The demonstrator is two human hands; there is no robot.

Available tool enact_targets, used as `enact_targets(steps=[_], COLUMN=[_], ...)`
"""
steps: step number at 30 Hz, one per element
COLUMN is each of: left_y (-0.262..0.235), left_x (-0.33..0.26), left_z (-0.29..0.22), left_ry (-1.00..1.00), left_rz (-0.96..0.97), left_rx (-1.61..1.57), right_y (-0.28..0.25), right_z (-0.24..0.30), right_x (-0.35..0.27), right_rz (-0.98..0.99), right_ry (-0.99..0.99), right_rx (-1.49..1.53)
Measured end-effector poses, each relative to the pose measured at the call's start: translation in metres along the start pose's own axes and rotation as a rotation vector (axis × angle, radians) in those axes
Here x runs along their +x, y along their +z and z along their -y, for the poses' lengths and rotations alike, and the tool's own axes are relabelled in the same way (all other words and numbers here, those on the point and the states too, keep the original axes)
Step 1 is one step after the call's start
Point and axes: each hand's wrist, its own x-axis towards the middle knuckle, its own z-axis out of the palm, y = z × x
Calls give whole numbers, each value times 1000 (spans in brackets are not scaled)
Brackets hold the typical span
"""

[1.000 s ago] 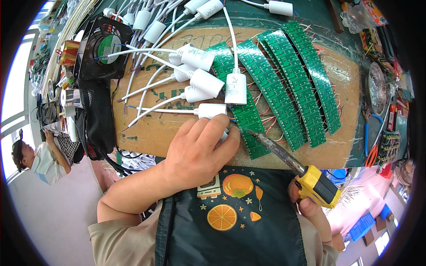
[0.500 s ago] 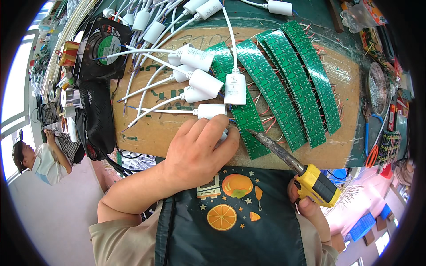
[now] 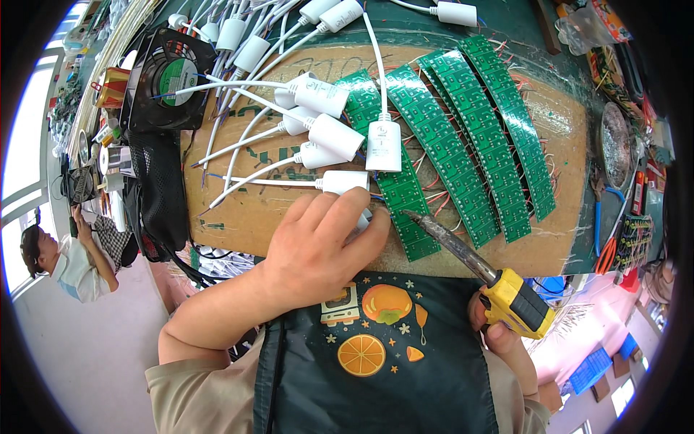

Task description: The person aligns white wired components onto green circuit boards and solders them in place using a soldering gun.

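Note:
My left hand [image 3: 314, 242] is closed around a white cylindrical housing [image 3: 361, 226], mostly hidden under the fingers. Its fingertips are by the near end of a green circuit board strip [image 3: 405, 199]. In my right hand [image 3: 499, 325] is a soldering iron [image 3: 470, 260] with a yellow and black handle. The iron's dark tip points at that strip, close to the left fingertips; whether it touches cannot be made out. Another white housing [image 3: 343, 181] with a cable lies just beyond my left hand. A white housing [image 3: 383, 148] rests across the same strip.
More green board strips [image 3: 463, 145] lie to the right, with thin wires beneath. Several corded white housings [image 3: 318, 94] sit at the left on the brown board [image 3: 238, 224]. A black fan [image 3: 170, 79] stands far left. Pliers [image 3: 597, 210] lie at the right. Another person [image 3: 76, 260] is off left.
My left hand has shifted very slightly at the board's near end. The soldering iron and my right hand look unmoved. The person at the left has moved a little.

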Motion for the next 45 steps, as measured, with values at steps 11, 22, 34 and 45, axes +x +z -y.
enact_targets(steps=[11,22,34,45], left_y=[-5,-14,-32,-7], left_x=[-18,-11,53,126], left_z=[23,18,13,122], left_ry=[-13,-90,273,-283], left_rz=[-105,-33,-22,-240], left_rx=[74,28,208,183], right_y=[-9,0,12,5], right_z=[-8,2,19,15], right_x=[-6,0,16,17], right_rz=[64,27,-109,-75], right_ry=[28,16,-146,-66], right_rx=[26,61,110,188])
